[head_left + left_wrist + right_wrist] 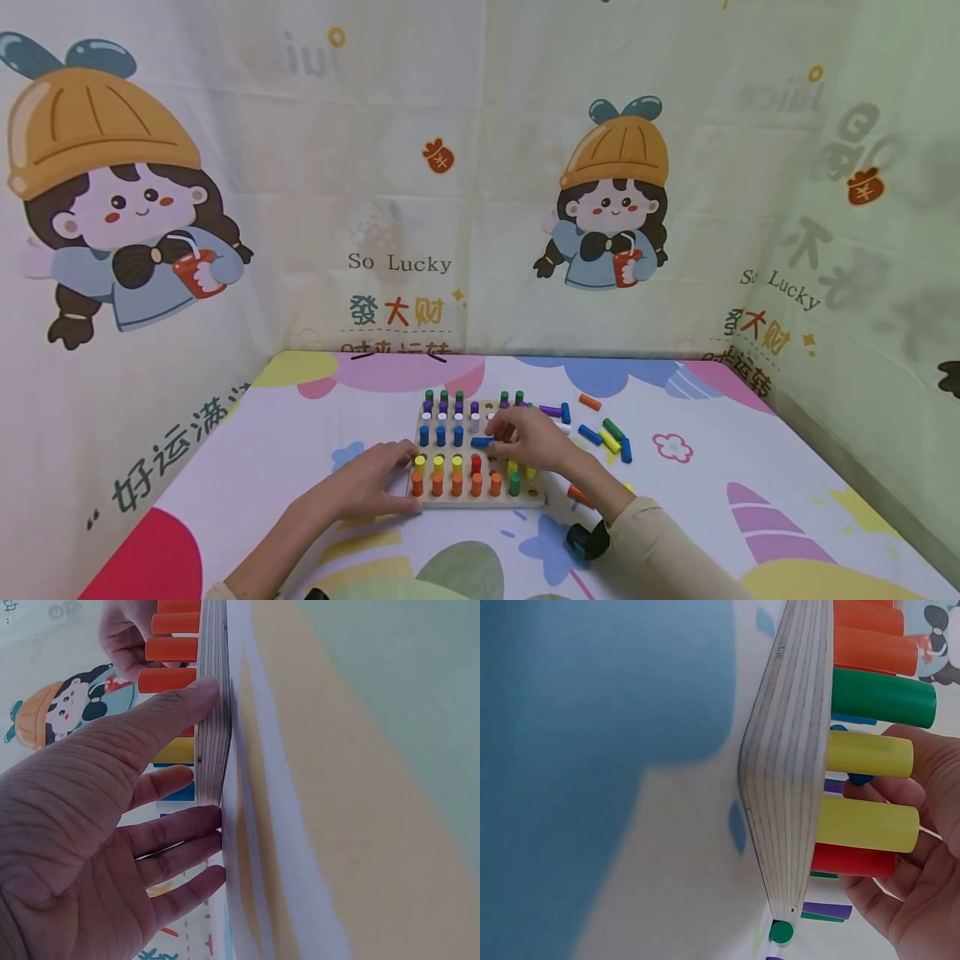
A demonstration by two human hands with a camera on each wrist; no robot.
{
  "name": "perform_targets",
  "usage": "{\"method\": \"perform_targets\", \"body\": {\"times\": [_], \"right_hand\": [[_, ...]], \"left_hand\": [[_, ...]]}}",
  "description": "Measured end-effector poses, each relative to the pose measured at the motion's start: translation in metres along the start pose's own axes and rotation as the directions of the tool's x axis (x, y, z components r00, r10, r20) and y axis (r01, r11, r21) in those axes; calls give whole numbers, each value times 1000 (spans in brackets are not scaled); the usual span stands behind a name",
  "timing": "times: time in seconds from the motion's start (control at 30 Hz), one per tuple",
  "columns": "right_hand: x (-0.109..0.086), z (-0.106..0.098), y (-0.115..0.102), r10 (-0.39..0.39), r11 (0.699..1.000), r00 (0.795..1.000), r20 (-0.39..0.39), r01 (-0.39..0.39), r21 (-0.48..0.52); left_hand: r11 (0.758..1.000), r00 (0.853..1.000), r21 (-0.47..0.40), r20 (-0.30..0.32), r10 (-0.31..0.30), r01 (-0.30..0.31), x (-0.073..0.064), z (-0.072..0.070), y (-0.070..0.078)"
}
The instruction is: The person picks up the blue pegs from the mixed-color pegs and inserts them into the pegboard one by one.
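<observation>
A wooden pegboard [480, 502] holds rows of coloured pegs, with orange pegs [457, 484] at the front and green ones at the back. My right hand [531, 439] is over the board's right half and pinches a blue peg [482, 442], which lies nearly level above the board. In the right wrist view, yellow pegs [870, 823] and a red peg [853, 859] partly hide those fingers. My left hand [369, 482] rests at the board's left front corner. Its thumb [169, 712] touches the front edge; the other fingers extend loosely along the left side.
Loose pegs lie right of the board, among them an orange peg [589, 402], a green peg [613, 429] and a yellow peg [609, 441]. Another orange peg [580, 496] lies by the right forearm. A printed cloth wall [480, 317] stands behind the table.
</observation>
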State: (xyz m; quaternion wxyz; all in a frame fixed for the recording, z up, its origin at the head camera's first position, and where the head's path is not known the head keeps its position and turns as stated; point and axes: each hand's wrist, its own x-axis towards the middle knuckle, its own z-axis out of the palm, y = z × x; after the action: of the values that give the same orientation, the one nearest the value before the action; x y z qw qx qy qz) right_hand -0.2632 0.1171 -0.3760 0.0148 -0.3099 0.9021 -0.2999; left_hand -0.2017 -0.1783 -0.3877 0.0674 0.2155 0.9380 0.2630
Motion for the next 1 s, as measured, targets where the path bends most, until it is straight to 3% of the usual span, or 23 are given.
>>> {"method": "perform_targets", "body": {"times": [0.17,0.5,1.0], "right_hand": [[1,1,2,22,1000,1000,3,-22,5],[5,2,2,-14,1000,999,-30,15,21],[19,5,-8,39,999,998,-54,-38,27]], "left_hand": [[1000,1000,6,-1,8,-8,0,0,0],[999,1000,30,-1,25,-25,1,1,-3],[999,1000,25,0,31,-31,0,1,-3]]}}
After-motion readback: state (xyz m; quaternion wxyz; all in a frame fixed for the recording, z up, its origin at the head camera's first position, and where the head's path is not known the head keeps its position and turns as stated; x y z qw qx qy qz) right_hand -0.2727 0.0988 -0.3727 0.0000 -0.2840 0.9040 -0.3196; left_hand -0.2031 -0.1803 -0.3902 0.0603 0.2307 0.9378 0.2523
